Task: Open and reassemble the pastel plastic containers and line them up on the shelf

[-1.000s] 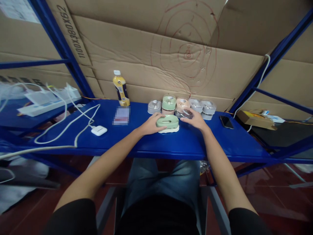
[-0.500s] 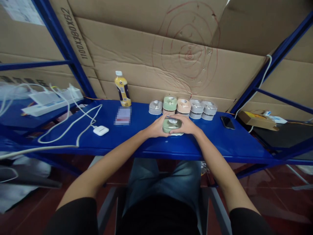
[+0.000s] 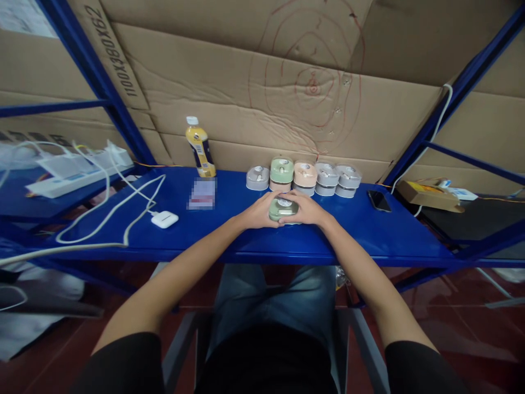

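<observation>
A small green oval box with a clear lid and a round white label [image 3: 283, 210] is held between both my hands near the front of the blue table. My left hand [image 3: 261, 211] wraps its left side, thumb at the front. From the right, my right hand [image 3: 307, 209] curves round the same box, and the two hands nearly meet at its front and back. Just behind are similar boxes: a single grey one [image 3: 258, 178], a green one [image 3: 281, 171] stacked on a peach one, a peach one [image 3: 305, 173] on a grey one, and two grey stacks [image 3: 327, 178].
At the back left stands a yellow drink bottle [image 3: 200, 148], with a blurred card or pack [image 3: 202, 193] before it. A white earphone case [image 3: 164, 219] joins a looping cable. A phone [image 3: 379, 201] and an opened carton [image 3: 429, 196] lie right. Cardboard backs the blue table [image 3: 229, 241].
The view has shifted slightly. Both hands keep their hold on the green box, which sits a little lower; the white edge seen under it before is now mostly hidden.
</observation>
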A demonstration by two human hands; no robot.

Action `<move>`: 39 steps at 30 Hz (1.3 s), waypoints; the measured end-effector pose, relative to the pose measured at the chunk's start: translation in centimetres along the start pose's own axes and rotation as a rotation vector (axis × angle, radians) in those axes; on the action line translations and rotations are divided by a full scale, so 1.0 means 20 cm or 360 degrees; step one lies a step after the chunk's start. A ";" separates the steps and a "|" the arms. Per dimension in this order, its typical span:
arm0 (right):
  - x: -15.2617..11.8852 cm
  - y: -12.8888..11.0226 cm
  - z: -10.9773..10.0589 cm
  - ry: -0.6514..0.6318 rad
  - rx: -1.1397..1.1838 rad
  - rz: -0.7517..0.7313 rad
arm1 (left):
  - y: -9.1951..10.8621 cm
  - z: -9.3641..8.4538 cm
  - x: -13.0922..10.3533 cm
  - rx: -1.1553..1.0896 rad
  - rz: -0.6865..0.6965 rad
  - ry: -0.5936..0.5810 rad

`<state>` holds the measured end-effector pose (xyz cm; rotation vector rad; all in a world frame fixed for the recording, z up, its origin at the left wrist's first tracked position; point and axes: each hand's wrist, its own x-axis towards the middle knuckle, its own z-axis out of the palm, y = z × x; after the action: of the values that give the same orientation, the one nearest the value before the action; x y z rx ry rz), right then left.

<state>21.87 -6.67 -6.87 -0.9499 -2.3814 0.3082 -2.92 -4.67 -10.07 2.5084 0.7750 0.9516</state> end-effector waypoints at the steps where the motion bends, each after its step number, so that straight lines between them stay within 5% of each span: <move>1: 0.00 -0.01 0.00 0.0030 0.0030 -0.0016 | 0.00 -0.01 0.00 0.0003 0.0011 0.0028; 4: 0.00 -0.02 -0.01 0.0302 0.0074 -0.0016 | 0.01 -0.06 0.00 0.0040 -0.0002 0.0240; 7: -0.02 0.00 -0.07 0.0776 -0.0092 0.0126 | 0.02 -0.13 0.03 0.0173 -0.0152 0.0692; 10: -0.06 0.10 -0.18 0.1209 -0.0409 0.0371 | -0.01 -0.20 0.10 0.0294 -0.0494 0.1130; 12: -0.09 0.20 -0.26 0.1412 -0.0629 0.0599 | -0.04 -0.24 0.18 0.0327 -0.0784 0.1259; 16: -0.17 0.43 -0.36 0.1592 -0.0915 0.1009 | -0.09 -0.24 0.33 0.0366 -0.1293 0.1251; 20: -0.22 0.60 -0.36 0.1530 -0.0963 0.1208 | -0.09 -0.19 0.41 0.0445 -0.1487 0.1116; 27: -0.22 0.70 -0.35 0.1366 -0.0718 0.1338 | -0.09 -0.13 0.41 0.0560 -0.1327 0.1023; 39: -0.28 0.76 -0.38 0.1347 -0.0459 0.1239 | -0.18 -0.17 0.33 0.0378 -0.1034 0.0894</move>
<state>37.99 0.54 -9.00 -1.7025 -1.2399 -0.1576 -2.48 2.63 -6.09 1.9108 1.8183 1.3625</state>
